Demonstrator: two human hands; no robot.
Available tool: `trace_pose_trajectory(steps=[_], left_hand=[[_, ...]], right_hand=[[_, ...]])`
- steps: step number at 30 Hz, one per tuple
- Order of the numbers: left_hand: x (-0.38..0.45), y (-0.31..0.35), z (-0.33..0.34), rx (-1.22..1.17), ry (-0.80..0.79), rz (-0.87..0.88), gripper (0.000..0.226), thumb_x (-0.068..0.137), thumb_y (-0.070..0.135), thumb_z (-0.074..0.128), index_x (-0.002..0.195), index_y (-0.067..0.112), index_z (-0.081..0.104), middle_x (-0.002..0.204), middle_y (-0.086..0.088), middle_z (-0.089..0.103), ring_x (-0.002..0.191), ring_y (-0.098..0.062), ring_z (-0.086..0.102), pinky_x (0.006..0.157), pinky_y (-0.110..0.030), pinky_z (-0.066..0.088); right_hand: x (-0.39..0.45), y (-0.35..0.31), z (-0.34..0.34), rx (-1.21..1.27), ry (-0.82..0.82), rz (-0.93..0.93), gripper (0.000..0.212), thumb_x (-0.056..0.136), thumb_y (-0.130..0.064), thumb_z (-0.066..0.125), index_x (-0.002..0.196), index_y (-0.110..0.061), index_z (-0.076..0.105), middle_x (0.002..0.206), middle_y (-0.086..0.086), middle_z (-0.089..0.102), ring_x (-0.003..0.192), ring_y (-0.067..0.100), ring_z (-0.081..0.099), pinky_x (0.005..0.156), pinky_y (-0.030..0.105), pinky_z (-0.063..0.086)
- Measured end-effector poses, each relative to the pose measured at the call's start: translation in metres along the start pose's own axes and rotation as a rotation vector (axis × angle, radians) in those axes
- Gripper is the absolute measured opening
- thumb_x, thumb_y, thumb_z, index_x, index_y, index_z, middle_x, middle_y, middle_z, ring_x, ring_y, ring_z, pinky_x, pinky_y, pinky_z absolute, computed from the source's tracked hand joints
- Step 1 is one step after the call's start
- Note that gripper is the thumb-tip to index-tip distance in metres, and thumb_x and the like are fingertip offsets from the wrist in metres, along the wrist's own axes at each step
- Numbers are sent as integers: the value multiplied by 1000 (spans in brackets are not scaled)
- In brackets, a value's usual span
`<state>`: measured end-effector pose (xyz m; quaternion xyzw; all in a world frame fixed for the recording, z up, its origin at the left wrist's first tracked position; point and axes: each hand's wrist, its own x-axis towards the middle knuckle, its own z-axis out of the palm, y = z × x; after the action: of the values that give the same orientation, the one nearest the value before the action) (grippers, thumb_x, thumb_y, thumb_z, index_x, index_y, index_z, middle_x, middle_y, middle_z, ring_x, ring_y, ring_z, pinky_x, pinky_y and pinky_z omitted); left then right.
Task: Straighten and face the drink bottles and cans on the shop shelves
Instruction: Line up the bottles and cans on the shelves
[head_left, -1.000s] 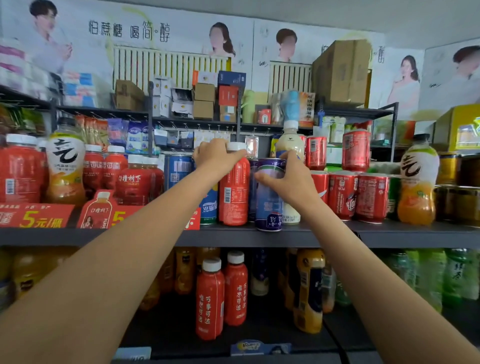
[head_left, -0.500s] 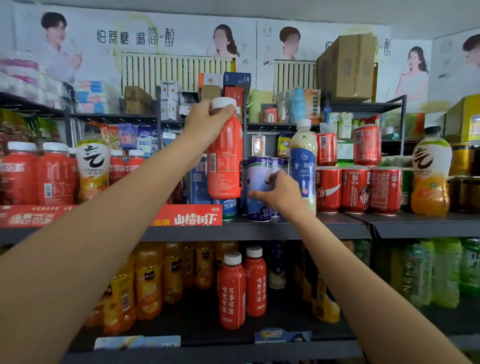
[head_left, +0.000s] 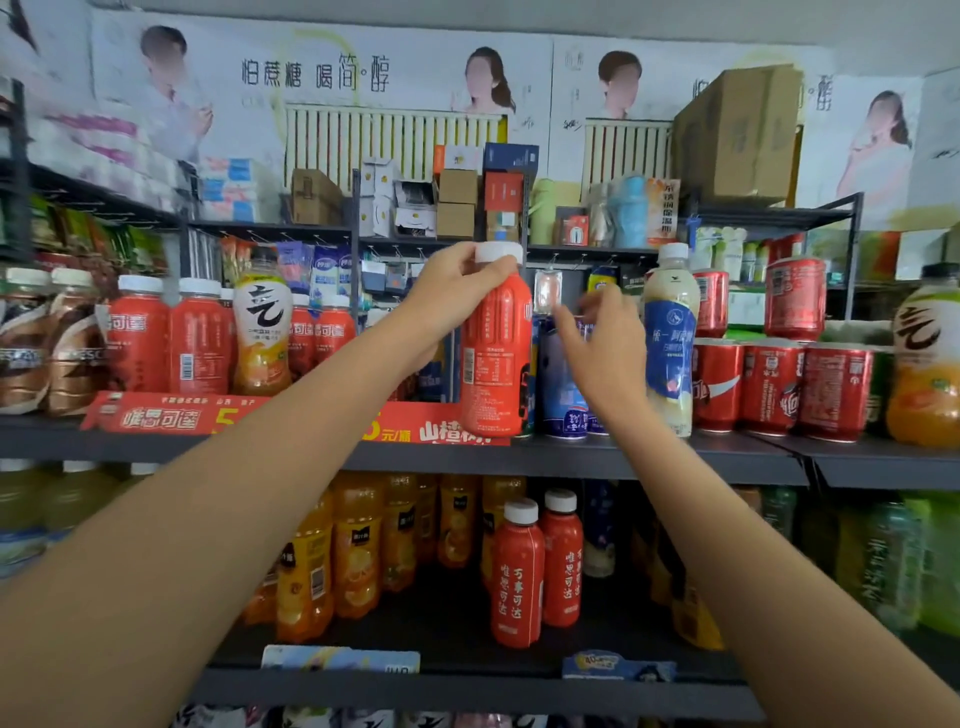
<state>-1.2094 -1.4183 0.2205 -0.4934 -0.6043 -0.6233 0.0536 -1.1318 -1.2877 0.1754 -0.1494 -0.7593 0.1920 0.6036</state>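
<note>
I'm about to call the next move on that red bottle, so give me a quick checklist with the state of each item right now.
1. Left hand grips the red plastic bottle with the white cap near its neck: ok.
2. Bottle upright: ok.
3. Bottle faced: not ok, the barcode and fine print face the camera.
4. Bottle seated on the dark metal shelf: cannot tell, its base overlaps the red price strip.
5. Right hand clear of the blue drink can: cannot tell, the fingers are blurred in front of it.
6. Cream and blue bottle beside the can upright: ok.
</note>
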Motion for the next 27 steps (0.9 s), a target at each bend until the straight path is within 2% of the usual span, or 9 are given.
trace_pose_trajectory(steps=[2, 4, 8, 11, 14, 17, 23, 24, 27], left_hand=[[5, 7, -5, -67, 46, -11, 33, 93, 27, 54, 122, 10, 55, 97, 2, 64, 83, -8, 61, 70, -20, 45], [11, 13, -14, -168, 114, -24, 29, 92, 26, 55, 117, 10, 57, 92, 2, 63, 81, -10, 61, 73, -23, 46], [21, 17, -42, -355, 211, -39, 19, 90, 22, 59, 109, 17, 56, 100, -4, 65, 90, -17, 64, 77, -35, 55], [26, 15, -66, -376, 267, -24, 36, 87, 22, 63, 120, 14, 53, 108, -6, 64, 93, -20, 66, 73, -35, 57], [29, 6, -92, -341, 296, 5, 48, 85, 20, 66, 128, 11, 48, 113, -5, 62, 93, -18, 66, 76, -33, 57], [28, -5, -122, -224, 163, 21, 43, 88, 15, 62, 128, 8, 49, 109, -3, 62, 95, -15, 63, 75, -25, 54], [29, -54, -171, 161, -20, -240, 34, 94, 24, 53, 125, 10, 52, 121, -4, 59, 102, -14, 55, 93, -30, 42], [27, -66, -171, 228, -97, -289, 32, 94, 23, 52, 122, 7, 54, 118, -6, 61, 99, -15, 57, 92, -28, 43], [22, -90, -166, 263, -232, -312, 26, 95, 17, 50, 115, 2, 58, 110, -5, 63, 95, -13, 57, 65, -10, 42]], right_hand=[[15, -34, -3, 284, -155, -46, 27, 95, -25, 52, 114, -6, 53, 102, 8, 61, 80, 9, 55, 63, 12, 39], [29, -58, -2, 453, -352, -69, 31, 94, -21, 53, 124, -14, 50, 104, 6, 62, 83, 10, 58, 67, 17, 45], [42, -77, 17, 469, -569, -182, 74, 80, -14, 72, 141, -22, 30, 121, 10, 56, 103, 21, 60, 85, 33, 53], [38, -102, 43, 429, -520, -224, 99, 72, -19, 80, 147, -21, 15, 121, 7, 57, 102, 16, 62, 92, 33, 51], [33, -121, 74, 455, -411, -248, 100, 70, -17, 80, 147, -23, 17, 121, 8, 59, 100, 18, 63, 90, 36, 52], [30, -130, 102, 481, -399, -186, 98, 69, -9, 80, 145, -27, 20, 118, 7, 58, 94, 18, 62, 80, 30, 55], [28, -126, 137, 418, -395, 63, 95, 67, -4, 81, 139, -32, 25, 110, 7, 58, 98, 25, 62, 86, 48, 53], [27, -122, 137, 408, -397, 97, 95, 67, -2, 80, 138, -32, 25, 108, 6, 58, 97, 25, 62, 85, 48, 53], [26, -116, 132, 360, -354, 162, 97, 64, -1, 81, 139, -32, 27, 103, 8, 62, 92, 26, 64, 83, 48, 54]])
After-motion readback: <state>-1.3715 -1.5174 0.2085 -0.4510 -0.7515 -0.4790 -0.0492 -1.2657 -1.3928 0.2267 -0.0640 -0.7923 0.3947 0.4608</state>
